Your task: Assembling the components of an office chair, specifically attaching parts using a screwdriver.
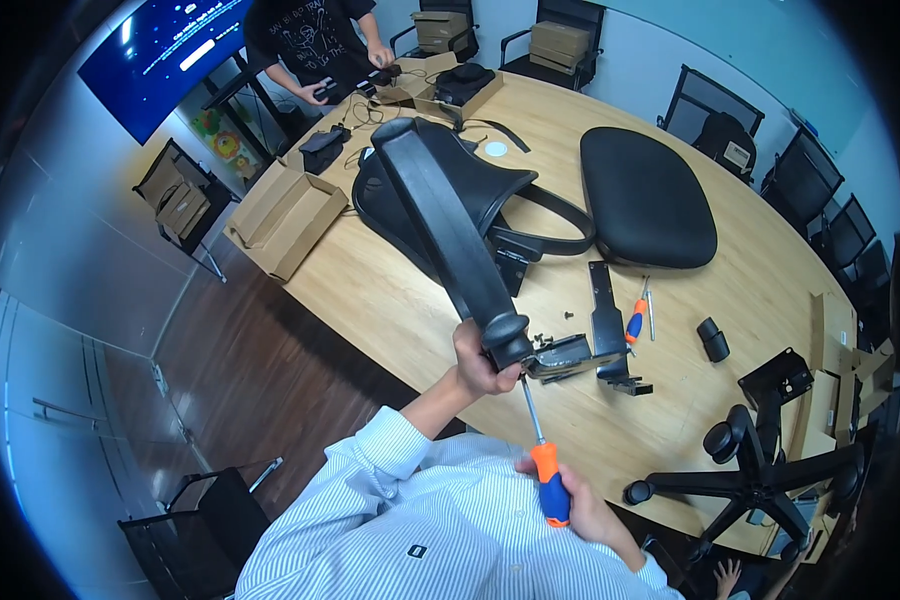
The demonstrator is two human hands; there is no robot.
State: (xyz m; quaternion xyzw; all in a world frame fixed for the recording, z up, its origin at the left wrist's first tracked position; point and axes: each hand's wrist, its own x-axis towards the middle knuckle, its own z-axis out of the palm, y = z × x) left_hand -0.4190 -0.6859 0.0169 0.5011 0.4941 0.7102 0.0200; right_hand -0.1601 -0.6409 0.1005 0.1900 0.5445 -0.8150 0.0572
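Observation:
My left hand (482,362) grips the lower end of a long black chair armrest (435,220), which tilts up and away over the table. At that end a metal bracket (570,360) sticks out to the right. My right hand (588,508) is closed around the orange and blue handle of a screwdriver (550,485). Its shaft points up to the armrest's lower end beside my left fingers; the exact contact at the tip is hidden. A flat black bracket (607,320) lies to the right, with a second screwdriver (636,320) beside it and a few small screws (569,315) nearby.
A black padded chair part (470,170) with a loop arm and a black cushion (650,195) lie beyond. Right stand a black cylinder (713,340) and a wheeled chair base (755,475). An open cardboard box (290,220) sits left. A person (310,50) works at the far end; another's hand (727,577) shows lower right.

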